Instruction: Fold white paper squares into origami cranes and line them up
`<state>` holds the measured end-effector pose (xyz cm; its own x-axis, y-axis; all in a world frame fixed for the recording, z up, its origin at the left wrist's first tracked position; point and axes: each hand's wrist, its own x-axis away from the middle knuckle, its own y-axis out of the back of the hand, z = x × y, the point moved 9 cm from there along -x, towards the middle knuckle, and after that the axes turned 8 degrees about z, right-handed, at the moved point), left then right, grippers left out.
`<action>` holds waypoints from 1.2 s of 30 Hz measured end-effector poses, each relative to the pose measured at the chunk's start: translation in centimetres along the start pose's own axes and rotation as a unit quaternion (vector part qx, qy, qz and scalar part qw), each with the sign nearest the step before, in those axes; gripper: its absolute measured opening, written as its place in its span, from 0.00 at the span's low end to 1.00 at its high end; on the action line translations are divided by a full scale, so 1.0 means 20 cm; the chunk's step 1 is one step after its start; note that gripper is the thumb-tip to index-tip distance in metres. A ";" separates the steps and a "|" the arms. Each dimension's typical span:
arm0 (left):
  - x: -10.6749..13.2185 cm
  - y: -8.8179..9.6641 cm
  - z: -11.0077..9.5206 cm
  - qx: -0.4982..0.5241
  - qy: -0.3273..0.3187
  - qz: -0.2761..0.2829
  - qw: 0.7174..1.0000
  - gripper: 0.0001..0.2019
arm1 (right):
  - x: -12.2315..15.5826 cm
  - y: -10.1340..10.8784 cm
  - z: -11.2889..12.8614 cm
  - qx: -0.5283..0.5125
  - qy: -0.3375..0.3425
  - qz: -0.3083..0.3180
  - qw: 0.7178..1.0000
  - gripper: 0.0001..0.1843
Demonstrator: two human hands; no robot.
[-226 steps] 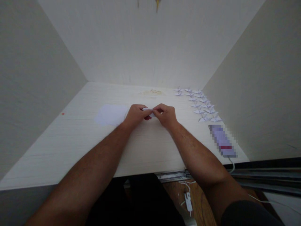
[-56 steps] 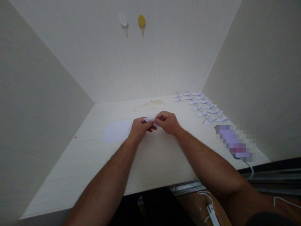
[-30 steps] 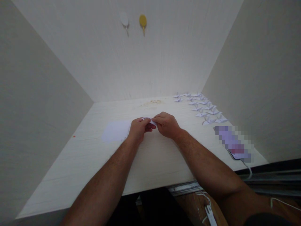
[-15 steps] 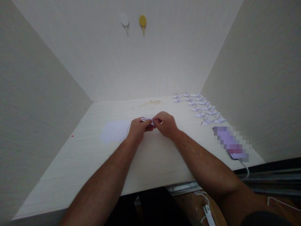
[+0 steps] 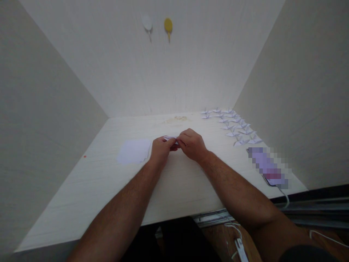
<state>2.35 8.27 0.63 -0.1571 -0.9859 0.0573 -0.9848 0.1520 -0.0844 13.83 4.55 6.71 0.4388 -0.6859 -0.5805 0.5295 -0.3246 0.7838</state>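
Between my two hands, above the middle of the white table, is a small piece of folded white paper [image 5: 169, 138]. My left hand [image 5: 160, 148] grips it from the left, thumb on top and fingers beneath. At its right end, the fingertips of my right hand [image 5: 191, 143] pinch the paper, covering much of that end. Left of my left hand lies a stack of white paper sheets [image 5: 133, 151]. Several folded white paper cranes [image 5: 231, 134] stand in rows at the back right of the table.
A phone with a blurred screen [image 5: 265, 165] lies at the right, its white cable [image 5: 285, 198] running over the table edge. Walls close in the table at the back and sides. A white hook [image 5: 147, 23] and a yellow hook [image 5: 168, 25] are on the back wall.
My right hand's fingers have closed up more around the paper's right end. Both hands stay in nearly the same place; the view has shifted slightly.
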 end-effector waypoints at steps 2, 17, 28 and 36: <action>0.00 0.00 0.00 0.017 0.005 0.000 1.000 0.07 | 0.00 0.00 0.00 -0.005 0.001 0.001 1.000 0.13; -0.02 0.00 0.01 0.032 0.001 0.048 0.998 0.15 | 0.06 -0.10 -0.30 -0.384 -0.269 -0.058 0.881 0.09; -0.02 -0.01 -0.02 -0.011 -0.033 0.074 0.997 0.15 | 0.05 -0.15 -0.27 -0.456 -0.275 0.017 0.846 0.09; -0.05 0.04 0.00 -0.042 -0.039 0.028 0.998 0.12 | 0.05 -0.11 -0.25 -0.346 -0.251 0.000 0.904 0.08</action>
<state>1.72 9.31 0.57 -0.2098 -0.9775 -0.0228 -0.9777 0.2099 -0.0020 16.71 7.90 3.23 0.1456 -0.9517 -0.2702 0.9332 0.0415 0.3568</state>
